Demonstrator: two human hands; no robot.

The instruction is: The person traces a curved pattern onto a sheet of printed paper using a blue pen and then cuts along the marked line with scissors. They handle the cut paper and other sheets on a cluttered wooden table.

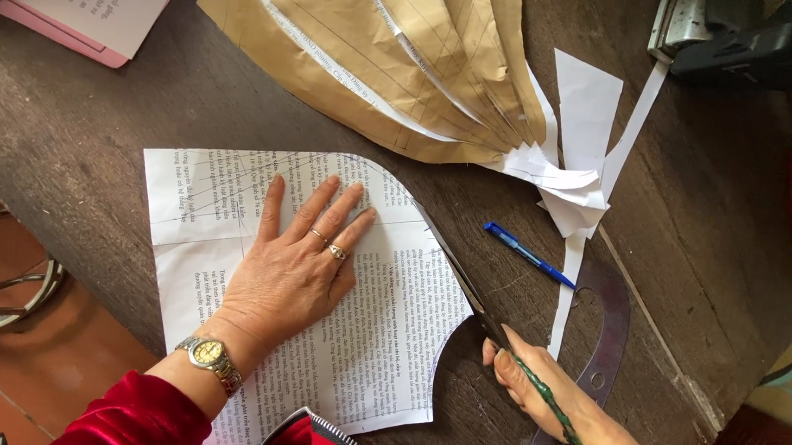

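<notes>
My left hand (296, 262) lies flat, fingers spread, on a white printed paper sheet (378, 342) with pencil lines and a curved cut edge. It wears two rings and a gold wristwatch (208, 356). My right hand (534, 381) grips green-handled scissors (491, 322), whose blades point up-left along the sheet's right edge. A curved dark plastic ruler (603, 344) lies under my right hand and wrist.
A blue pen (528, 254) lies right of the sheet. Brown pattern papers (380, 54) fan out at the top, with white paper strips (585, 171) beside them. A pink folder (94, 16) sits top left, a dark tool (743, 42) top right. The table edge runs diagonally at left.
</notes>
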